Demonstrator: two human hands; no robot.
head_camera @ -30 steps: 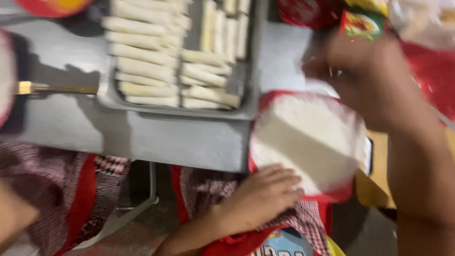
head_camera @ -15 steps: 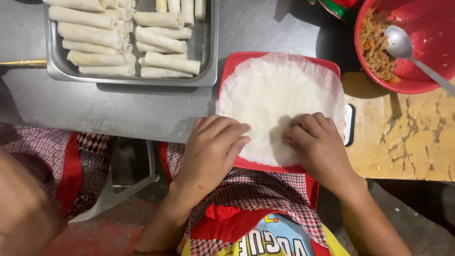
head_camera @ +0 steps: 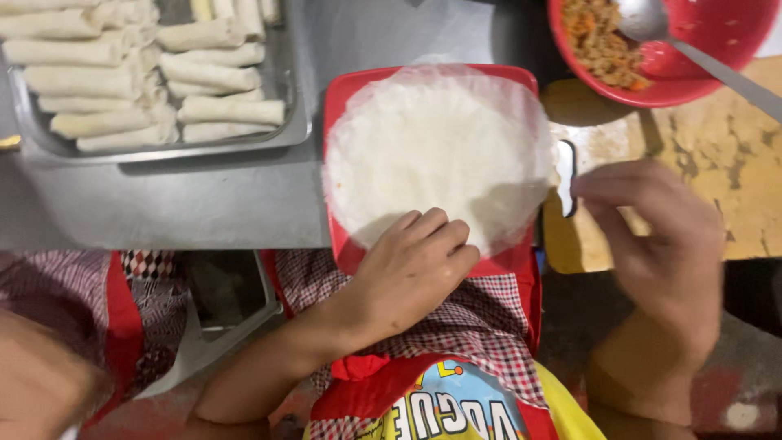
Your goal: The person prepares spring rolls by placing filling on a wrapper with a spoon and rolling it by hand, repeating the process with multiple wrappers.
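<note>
Head view: the left hand (head_camera: 411,265), fingers together, presses flat on the round white wrapper (head_camera: 436,155), pinning it to the red board (head_camera: 342,90) at frame centre. The right hand (head_camera: 660,236) hovers loosely curled at right, holding nothing, below the red bowl (head_camera: 725,49) of filling.

Grey steel counter (head_camera: 204,204), seemingly worn floor.

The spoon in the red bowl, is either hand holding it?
No: the spoon lies in the red bowl untouched, while the left hand presses the wrapper and the right hand hovers beside the board.
</note>
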